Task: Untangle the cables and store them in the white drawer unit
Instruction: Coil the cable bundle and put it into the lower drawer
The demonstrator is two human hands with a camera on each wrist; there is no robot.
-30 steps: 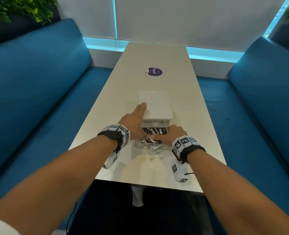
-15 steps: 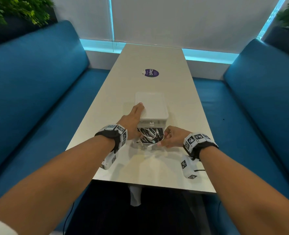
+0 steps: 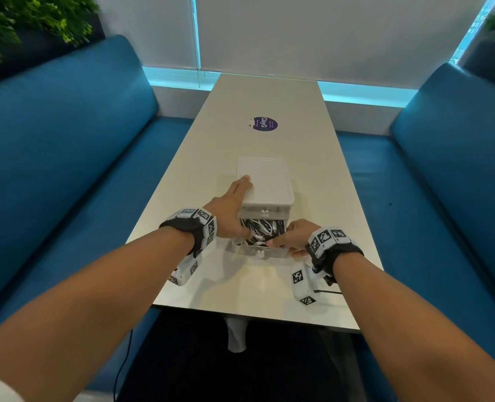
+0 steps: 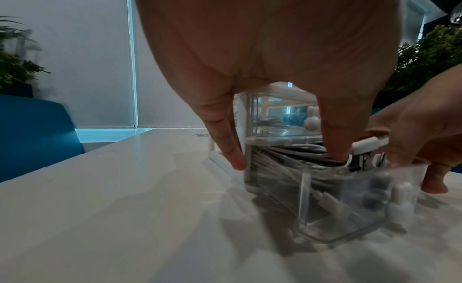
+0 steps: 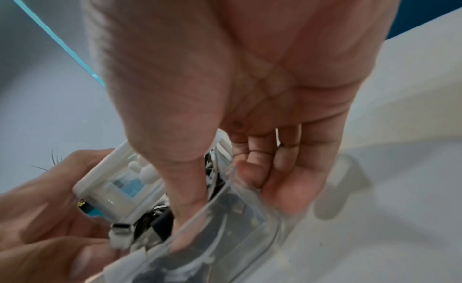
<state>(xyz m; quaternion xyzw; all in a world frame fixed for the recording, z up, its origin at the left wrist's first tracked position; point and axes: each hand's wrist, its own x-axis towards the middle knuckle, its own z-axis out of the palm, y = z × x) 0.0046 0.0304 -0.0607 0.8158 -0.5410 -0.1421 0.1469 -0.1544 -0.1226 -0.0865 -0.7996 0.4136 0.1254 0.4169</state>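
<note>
The white drawer unit [image 3: 265, 181] stands on the table [image 3: 313, 169]. Its clear lower drawer [image 3: 259, 251] is pulled out toward me and filled with black and white cables [image 3: 262, 229]. My left hand [image 3: 228, 216] lies along the unit's left side, with the forefinger up on the lid. In the left wrist view its thumb [image 4: 336, 149] presses down on the cables [image 4: 287, 151]. My right hand [image 3: 294, 237] pinches the drawer's front right corner. In the right wrist view its thumb [image 5: 185, 188] is inside the drawer [image 5: 225, 214] and the fingers are outside the wall.
A round purple sticker [image 3: 265, 124] lies farther back on the table. Blue sofas [image 3: 52, 140] [image 3: 458, 155] run along both sides. Plants [image 3: 22, 21] stand behind the sofas, and a window wall closes the far end.
My right hand has left the top of the cables and moved right to pinch the drawer's front corner. My left hand has stayed on the unit.
</note>
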